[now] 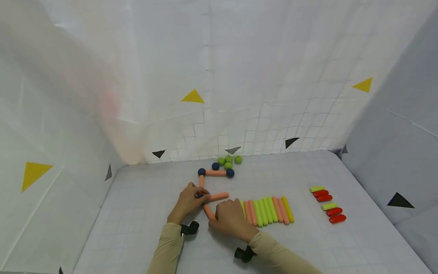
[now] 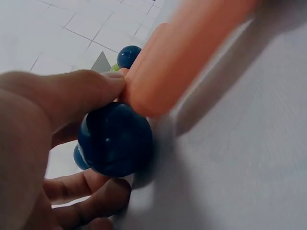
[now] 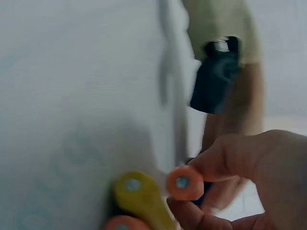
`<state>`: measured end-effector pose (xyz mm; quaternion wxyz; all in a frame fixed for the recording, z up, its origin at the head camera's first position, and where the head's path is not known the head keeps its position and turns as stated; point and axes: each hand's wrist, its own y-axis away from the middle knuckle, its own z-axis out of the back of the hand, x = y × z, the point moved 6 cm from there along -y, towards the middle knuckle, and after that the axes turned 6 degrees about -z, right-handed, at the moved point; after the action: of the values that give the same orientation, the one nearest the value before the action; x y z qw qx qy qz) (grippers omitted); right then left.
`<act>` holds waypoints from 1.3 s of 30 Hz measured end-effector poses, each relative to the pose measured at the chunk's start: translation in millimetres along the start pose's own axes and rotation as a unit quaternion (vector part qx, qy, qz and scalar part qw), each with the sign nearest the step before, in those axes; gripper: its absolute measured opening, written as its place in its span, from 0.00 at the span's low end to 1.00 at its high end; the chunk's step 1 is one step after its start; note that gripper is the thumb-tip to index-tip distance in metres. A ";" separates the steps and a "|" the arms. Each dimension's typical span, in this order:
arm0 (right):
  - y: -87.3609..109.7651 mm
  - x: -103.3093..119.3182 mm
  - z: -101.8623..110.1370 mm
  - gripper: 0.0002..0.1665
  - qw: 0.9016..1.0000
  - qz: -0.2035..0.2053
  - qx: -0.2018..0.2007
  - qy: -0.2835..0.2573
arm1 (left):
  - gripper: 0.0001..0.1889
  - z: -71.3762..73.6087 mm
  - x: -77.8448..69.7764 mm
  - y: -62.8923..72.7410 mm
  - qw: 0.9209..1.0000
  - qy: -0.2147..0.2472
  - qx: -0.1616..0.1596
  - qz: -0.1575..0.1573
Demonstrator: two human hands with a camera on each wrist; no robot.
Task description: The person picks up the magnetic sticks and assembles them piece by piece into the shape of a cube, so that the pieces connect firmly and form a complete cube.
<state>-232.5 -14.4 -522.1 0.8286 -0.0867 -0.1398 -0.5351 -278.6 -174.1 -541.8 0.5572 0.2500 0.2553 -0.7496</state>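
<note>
Slantwise, right hand [image 1: 234, 219] points orange stick [image 1: 209, 212] toward ball [image 2: 115, 141].

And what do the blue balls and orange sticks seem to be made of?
Blue ball at the left hand: probably painted metal or plastic; glossy, with small highlights. Orange stick in the right hand: likely smooth plastic, evenly coloured; the silvery disc in its end looks metallic.

I've got orange rods [image 1: 219, 196], navy balls [image 1: 230, 173] mid-frame, green balls [image 1: 238, 160] above, lime, orange and yellow sticks [image 1: 262, 212] centre-right, red pieces [image 1: 338, 219] right, tan sleeves [image 1: 165, 249] low, gridded white wall [image 1: 291, 123] up top
</note>
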 end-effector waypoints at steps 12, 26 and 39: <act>-26.1 -81.2 52.9 0.23 0.962 -0.140 0.056 -0.226 | 0.10 -0.4 -2.7 -0.3 0.999 -0.021 0.023 0.008; -50.6 -121.4 20.8 0.21 0.943 -0.193 0.088 -0.255 | 0.08 -7.8 -3.5 -2.3 0.999 -0.028 0.041 0.010; -56.8 -120.4 23.8 0.25 0.951 -0.198 0.068 -0.227 | 0.07 -6.6 -1.2 -1.0 0.999 0.014 0.039 0.016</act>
<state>-334.3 73.0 -539.0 0.6564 -0.1200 -0.3742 -0.6440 -278.6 -168.6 -545.8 0.5554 0.2862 0.2297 -0.7463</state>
